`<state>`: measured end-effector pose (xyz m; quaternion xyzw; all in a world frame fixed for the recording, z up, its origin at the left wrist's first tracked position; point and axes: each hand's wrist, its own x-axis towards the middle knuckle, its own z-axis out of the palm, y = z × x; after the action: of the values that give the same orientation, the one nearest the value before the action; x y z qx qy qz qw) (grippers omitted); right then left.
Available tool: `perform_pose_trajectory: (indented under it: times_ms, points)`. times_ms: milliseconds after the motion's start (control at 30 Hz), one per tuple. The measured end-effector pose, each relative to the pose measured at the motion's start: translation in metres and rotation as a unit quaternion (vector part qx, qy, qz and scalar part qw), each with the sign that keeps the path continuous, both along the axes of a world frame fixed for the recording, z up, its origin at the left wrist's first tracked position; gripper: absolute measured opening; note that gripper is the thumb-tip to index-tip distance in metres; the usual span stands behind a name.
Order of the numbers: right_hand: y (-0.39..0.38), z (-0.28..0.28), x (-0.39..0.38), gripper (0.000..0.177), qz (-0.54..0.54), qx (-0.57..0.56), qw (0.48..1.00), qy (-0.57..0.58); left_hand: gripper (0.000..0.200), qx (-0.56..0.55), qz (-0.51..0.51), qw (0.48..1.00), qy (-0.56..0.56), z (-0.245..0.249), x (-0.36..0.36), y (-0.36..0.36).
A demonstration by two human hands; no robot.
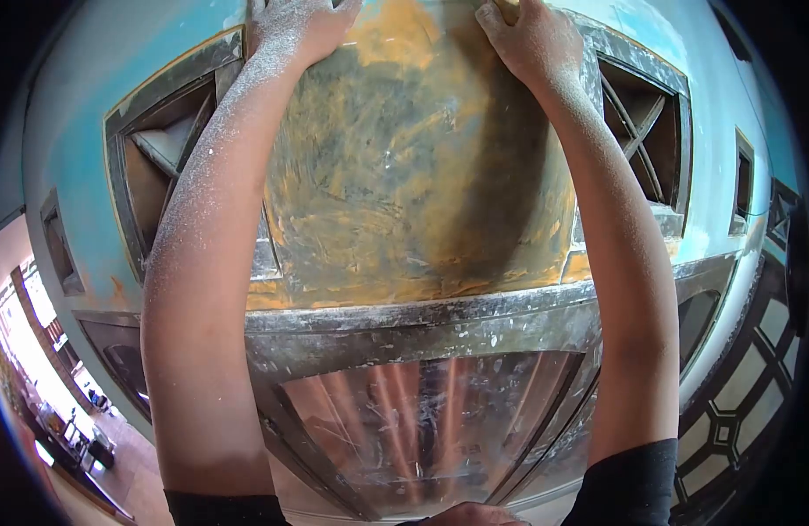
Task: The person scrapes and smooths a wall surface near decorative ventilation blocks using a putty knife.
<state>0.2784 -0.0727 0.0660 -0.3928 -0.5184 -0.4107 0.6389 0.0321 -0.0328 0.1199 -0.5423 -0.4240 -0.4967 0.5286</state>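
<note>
Both my arms reach up a wall panel point(404, 175) smeared with orange and dark grey-green filler. White dust coats my left hand point(303, 26) at the top edge; a finger and the thumb stand apart, with nothing seen in its grip. My right hand point(536, 39), also dusty, is at the top right of the panel, its fingers bent around a small yellowish thing point(508, 10) that the frame edge cuts off. Below the panel runs a dark, paint-spotted wooden ledge point(422, 314).
Wooden-framed openings with crossed bars flank the panel, one at left point(163, 145) and one at right point(645, 131). Under the ledge is a glazed transom point(431, 412). A bright doorway point(32, 333) with objects on the floor is at lower left.
</note>
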Motion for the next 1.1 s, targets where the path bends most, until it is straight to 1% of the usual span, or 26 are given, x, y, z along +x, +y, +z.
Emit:
perform_pose_trajectory:
  times_ms: [67, 200, 233, 267, 300, 333, 367, 400, 467, 533, 600, 633, 667, 733, 767, 800, 867, 1100]
  points:
    - [0.000, -0.008, 0.000, 0.044, 0.007, 0.004, 1.000, -0.013, 0.070, 0.009, 0.003, 1.000, 0.003, -0.005, -0.002, 0.004]
    - [0.000, -0.024, 0.000, 0.044, -0.005, -0.016, 1.000, -0.016, 0.071, 0.042, -0.014, 0.999, 0.031, -0.020, -0.008, 0.011]
    - [0.001, -0.028, 0.001, 0.043, -0.025, 0.078, 0.995, -0.061, 0.070, 0.053, -0.024, 0.997, 0.044, -0.026, -0.009, 0.011]
    - [0.001, -0.034, 0.002, 0.043, -0.045, 0.173, 0.978, -0.106, 0.070, 0.055, -0.024, 0.997, 0.044, -0.032, -0.009, 0.011]
    - [0.001, -0.040, 0.002, 0.043, -0.046, 0.178, 0.977, -0.109, 0.070, 0.052, -0.035, 0.997, 0.038, -0.039, -0.009, 0.010]
    - [0.001, -0.053, -0.001, 0.041, -0.003, 0.077, 0.995, -0.062, 0.069, 0.042, -0.045, 0.998, 0.034, -0.052, -0.010, 0.008]
    - [-0.002, -0.061, -0.003, 0.040, 0.039, -0.019, 0.999, -0.015, 0.069, 0.048, -0.045, 0.997, 0.033, -0.060, -0.010, 0.006]
    - [0.002, -0.073, -0.001, 0.040, 0.039, -0.017, 0.999, -0.015, 0.069, 0.052, -0.045, 0.997, 0.034, -0.071, -0.010, 0.004]
    - [0.015, -0.095, 0.005, 0.039, -0.064, 0.021, 0.997, -0.036, 0.069, 0.054, -0.046, 0.997, 0.037, -0.088, -0.010, 0.001]
    - [0.017, -0.102, 0.008, 0.039, -0.054, 0.022, 0.997, -0.041, 0.068, 0.058, -0.031, 0.997, 0.036, -0.090, -0.008, 0.001]
    - [0.016, -0.106, 0.005, 0.039, -0.070, 0.011, 0.996, -0.058, 0.068, 0.050, -0.033, 0.998, 0.035, -0.092, -0.007, 0.002]
    - [0.013, -0.094, 0.002, 0.040, -0.100, 0.005, 0.992, -0.071, 0.067, 0.053, -0.030, 0.997, 0.036, -0.092, -0.007, 0.000]
    - [0.003, -0.081, -0.005, 0.040, -0.097, 0.009, 0.993, -0.072, 0.067, 0.057, -0.026, 0.997, 0.035, -0.093, -0.009, -0.001]
    - [-0.009, -0.060, -0.013, 0.039, -0.005, -0.007, 0.999, -0.041, 0.068, 0.041, -0.037, 0.998, 0.024, -0.093, -0.006, -0.003]
    - [-0.004, -0.057, -0.016, 0.040, -0.058, 0.033, 0.997, -0.038, 0.068, 0.041, -0.037, 0.998, 0.026, -0.091, -0.005, -0.004]
    - [-0.003, -0.059, -0.015, 0.040, -0.058, 0.030, 0.997, -0.039, 0.068, 0.037, -0.037, 0.998, 0.023, -0.091, -0.004, -0.004]
    - [-0.004, -0.072, -0.017, 0.039, 0.003, -0.002, 0.999, -0.045, 0.068, 0.029, -0.036, 0.999, 0.019, -0.096, -0.006, -0.003]
    - [-0.003, -0.107, -0.014, 0.037, 0.020, -0.010, 0.998, -0.051, 0.068, 0.023, -0.038, 0.999, 0.012, -0.104, -0.007, -0.007]
